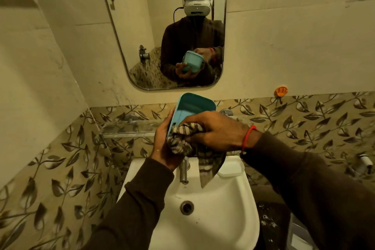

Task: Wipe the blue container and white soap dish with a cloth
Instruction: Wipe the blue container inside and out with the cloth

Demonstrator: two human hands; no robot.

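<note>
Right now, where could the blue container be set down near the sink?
The sink has a bare flat rim left of the tap, and an open basin around the drain. The right rim is taken by the white soap dish, with the cloth hanging beside it. The glass shelf behind looks mostly bare.

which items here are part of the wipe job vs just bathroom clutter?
In the job:
- blue container, held by the left hand
- striped cloth, bunched in the right hand
- white soap dish, on the sink's right corner

Just there:
- sink
- tap
- mirror
- orange wall hook
- glass shelf
</note>
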